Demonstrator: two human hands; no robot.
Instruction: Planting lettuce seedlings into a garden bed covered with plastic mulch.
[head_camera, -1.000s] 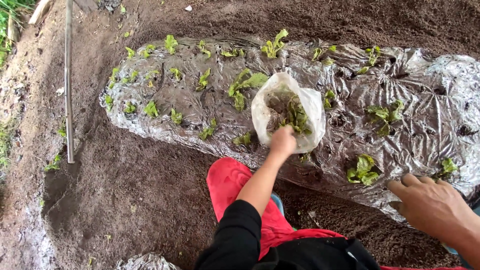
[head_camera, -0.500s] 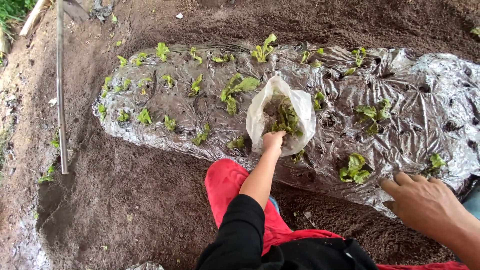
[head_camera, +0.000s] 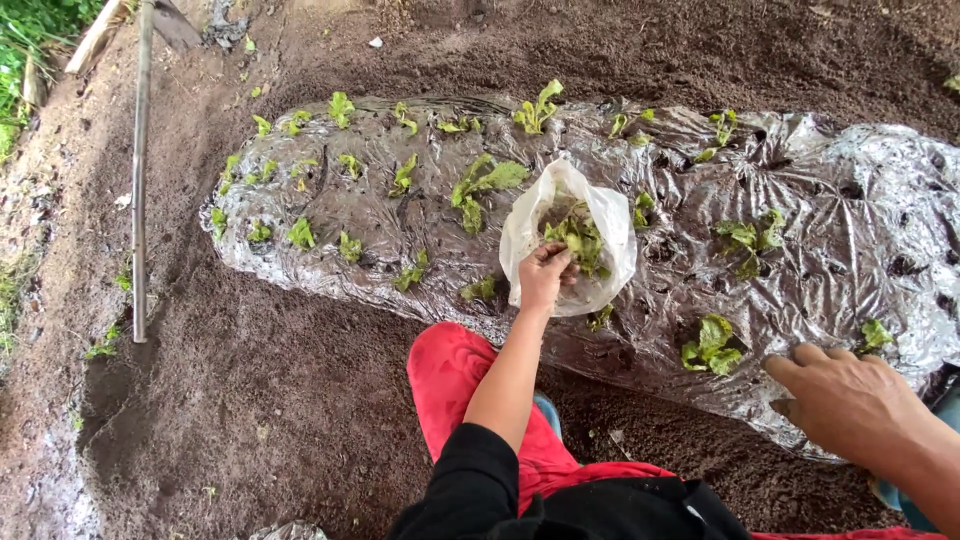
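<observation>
Left hand (head_camera: 545, 275) fingers gripping bag (head_camera: 570, 235) of seedlings (head_camera: 578, 238); right hand (head_camera: 850, 400) open on sheet (head_camera: 400, 215) beside bag. Risks: stems crushed, sheet torn.

A single head-worn camera looks steeply down, near, over the foil-covered bed (head_camera: 400, 215).

dark bare soil (head_camera: 250, 400), grass (head_camera: 40, 30) at edge, daylight

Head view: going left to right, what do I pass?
Metal pole → small seedlings at the silver mulch sheet's left end → left hand at the clear seedling bag → larger seedling → right hand.
</observation>
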